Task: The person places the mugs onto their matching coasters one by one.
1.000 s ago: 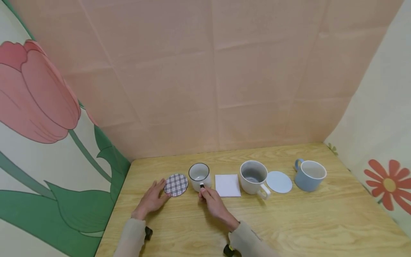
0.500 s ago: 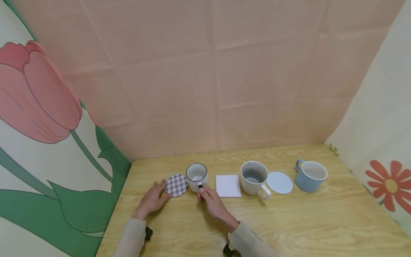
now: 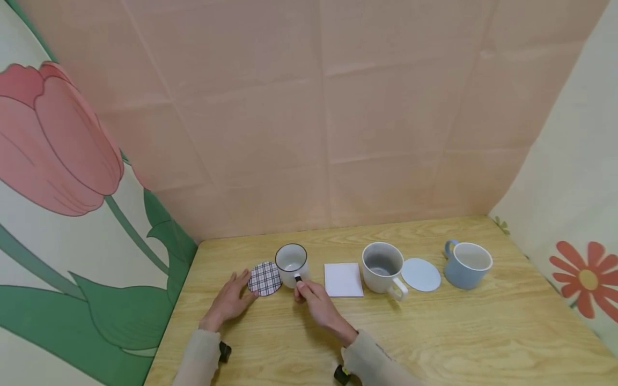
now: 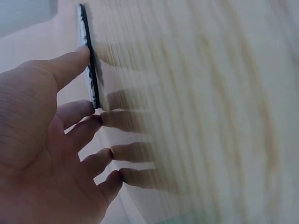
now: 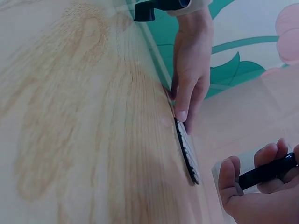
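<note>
A white mug with a dark rim (image 3: 291, 260) stands upright, overlapping the right edge of a round plaid coaster (image 3: 263, 279) in the head view. My right hand (image 3: 322, 308) pinches its black-tipped handle (image 5: 266, 171) between thumb and fingers. My left hand (image 3: 228, 301) lies at the coaster's left side, fingers spread, thumb and index finger touching its edge; the left wrist view shows that thumb against the thin coaster (image 4: 89, 60). Whether the mug's base touches the coaster or the table, I cannot tell.
To the right, a square white coaster (image 3: 343, 279), a white mug with a grey inside (image 3: 381, 268), a round pale coaster (image 3: 421, 274) and a blue mug (image 3: 464, 271) stand in a row on the wooden table (image 3: 458, 332). A pink cloth (image 3: 309, 134) hangs behind.
The dark-rimmed mug has moved left in my right hand, from beside the plaid coaster to overlapping its right edge in view. My left hand has stayed at the coaster.
</note>
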A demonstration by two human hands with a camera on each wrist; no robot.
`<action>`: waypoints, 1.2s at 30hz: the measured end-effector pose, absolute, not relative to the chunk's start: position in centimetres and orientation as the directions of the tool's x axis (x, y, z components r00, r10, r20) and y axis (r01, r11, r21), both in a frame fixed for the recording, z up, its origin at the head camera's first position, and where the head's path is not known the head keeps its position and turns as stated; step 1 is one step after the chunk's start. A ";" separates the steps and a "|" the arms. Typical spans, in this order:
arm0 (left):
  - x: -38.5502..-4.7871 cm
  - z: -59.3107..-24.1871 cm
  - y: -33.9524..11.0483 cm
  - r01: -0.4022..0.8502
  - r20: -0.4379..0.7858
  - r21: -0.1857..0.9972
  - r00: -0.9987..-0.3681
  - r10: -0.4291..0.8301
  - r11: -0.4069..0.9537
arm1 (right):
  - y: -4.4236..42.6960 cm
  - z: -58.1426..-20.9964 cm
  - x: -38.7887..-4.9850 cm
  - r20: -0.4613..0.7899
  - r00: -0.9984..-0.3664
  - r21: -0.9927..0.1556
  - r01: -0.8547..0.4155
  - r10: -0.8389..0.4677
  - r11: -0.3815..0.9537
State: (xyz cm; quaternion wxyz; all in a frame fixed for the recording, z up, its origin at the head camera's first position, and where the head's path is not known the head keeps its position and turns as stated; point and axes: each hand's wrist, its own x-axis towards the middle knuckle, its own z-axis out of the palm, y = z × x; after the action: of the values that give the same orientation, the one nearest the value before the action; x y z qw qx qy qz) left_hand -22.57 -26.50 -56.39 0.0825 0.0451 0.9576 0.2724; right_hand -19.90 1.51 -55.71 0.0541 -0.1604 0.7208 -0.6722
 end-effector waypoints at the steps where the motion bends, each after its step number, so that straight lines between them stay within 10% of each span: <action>1: -22.6 -56.4 -26.5 0.040 -0.134 0.529 -0.982 0.131 0.848 | 1.5 -55.7 -19.9 0.139 -0.941 -0.987 -0.159 -0.309 0.039; 36: -22.6 -56.4 -26.5 0.050 -0.133 0.525 -0.981 0.140 0.849 | 0.6 -54.3 -20.5 0.128 -0.909 -0.986 -0.160 -0.396 0.048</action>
State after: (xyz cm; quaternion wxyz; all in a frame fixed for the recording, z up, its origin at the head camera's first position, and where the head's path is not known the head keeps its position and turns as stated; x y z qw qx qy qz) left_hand -22.64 -26.54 -56.44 0.0835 0.0495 0.9580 0.2699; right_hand -20.47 0.63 -54.29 0.0891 -0.1933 0.7183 -0.6624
